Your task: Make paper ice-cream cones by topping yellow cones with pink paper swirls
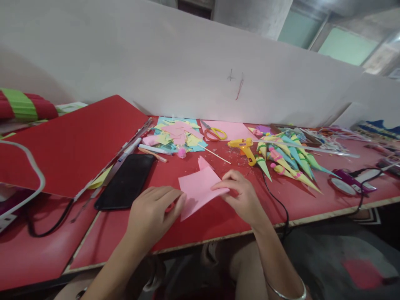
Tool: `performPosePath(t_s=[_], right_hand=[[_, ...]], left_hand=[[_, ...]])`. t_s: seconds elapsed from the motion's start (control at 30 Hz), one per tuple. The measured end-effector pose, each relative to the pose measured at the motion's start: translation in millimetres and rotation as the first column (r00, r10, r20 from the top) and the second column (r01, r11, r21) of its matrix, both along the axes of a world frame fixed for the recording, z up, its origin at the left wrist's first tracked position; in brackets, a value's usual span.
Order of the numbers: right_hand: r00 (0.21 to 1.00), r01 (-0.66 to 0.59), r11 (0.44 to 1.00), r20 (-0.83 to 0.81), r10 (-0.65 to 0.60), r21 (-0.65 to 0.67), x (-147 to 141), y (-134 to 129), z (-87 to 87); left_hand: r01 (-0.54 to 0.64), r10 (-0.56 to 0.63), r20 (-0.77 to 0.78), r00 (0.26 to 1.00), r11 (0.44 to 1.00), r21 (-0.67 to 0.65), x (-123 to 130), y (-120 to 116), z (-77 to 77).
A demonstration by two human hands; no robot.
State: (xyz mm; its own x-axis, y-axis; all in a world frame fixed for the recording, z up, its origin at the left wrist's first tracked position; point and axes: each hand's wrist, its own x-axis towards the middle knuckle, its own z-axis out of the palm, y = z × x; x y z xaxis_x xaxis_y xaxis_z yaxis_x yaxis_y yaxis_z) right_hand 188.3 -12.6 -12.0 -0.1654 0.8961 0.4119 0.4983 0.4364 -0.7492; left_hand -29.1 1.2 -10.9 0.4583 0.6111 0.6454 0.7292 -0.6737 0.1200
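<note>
A square sheet of pink paper (pixel 200 187) is held up between my hands over the red table, its right edge lifted. My right hand (pixel 242 193) pinches that right edge between thumb and fingers. At the left edge, my left hand (pixel 156 208) has its fingers curled and its thumb and forefinger closed on the paper. Just behind the sheet lies a smaller folded pink paper piece (pixel 204 162), partly hidden. Farther back are a thin white stick (pixel 215 153) and a yellow glue gun (pixel 245 148).
Coloured paper scraps (pixel 178 133) lie by scissors (pixel 214 132) at the back. Several decorated paper cones (pixel 289 156) are heaped right. A black phone (pixel 126 181) and a large red board (pixel 78 146) lie left. The glue gun's black cord (pixel 276 196) runs over the table edge.
</note>
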Motion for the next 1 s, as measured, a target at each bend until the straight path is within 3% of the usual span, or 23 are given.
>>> performPosePath(t_s=[0.07, 0.13, 0.3, 0.43, 0.67, 0.83, 1.0], right_hand=[[0.990, 0.055, 0.991, 0.119, -0.069, 0.121, 0.3, -0.4, -0.7], [0.978, -0.003, 0.992, 0.206, -0.023, 0.126, 1.7, -1.1, -0.9], [0.903, -0.257, 0.957, 0.320, 0.287, -0.132, 10.1, 1.1, -4.1], [0.852, -0.320, 0.906, 0.333, 0.403, -0.276, 16.9, 2.9, -5.4], [0.899, -0.223, 0.916, 0.294, 0.325, -0.332, 17.4, 3.4, -2.4], [0.924, -0.110, 0.972, 0.339, 0.177, -0.207, 2.3, 7.3, -9.4], [0.902, -0.090, 0.988, 0.411, 0.134, -0.124, -15.0, 9.4, -14.2]], left_hand=[[-0.044, 0.034, -0.085, 0.996, 0.991, -0.123, -2.5, 4.0, -1.9], [-0.059, 0.013, -0.176, 0.984, 0.965, -0.255, -4.4, 7.7, -5.6], [0.008, -0.132, -0.255, 0.958, 0.900, -0.435, -5.0, 10.3, -15.4], [0.028, -0.193, -0.275, 0.942, 0.861, -0.507, -6.7, 10.7, -17.0], [-0.016, -0.207, -0.295, 0.933, 0.795, -0.606, -16.1, 16.6, -10.4], [0.012, -0.173, -0.232, 0.957, 0.824, -0.566, -11.8, 17.0, -11.8], [0.004, -0.137, -0.214, 0.967, 0.850, -0.526, -9.1, 16.6, -15.5]])
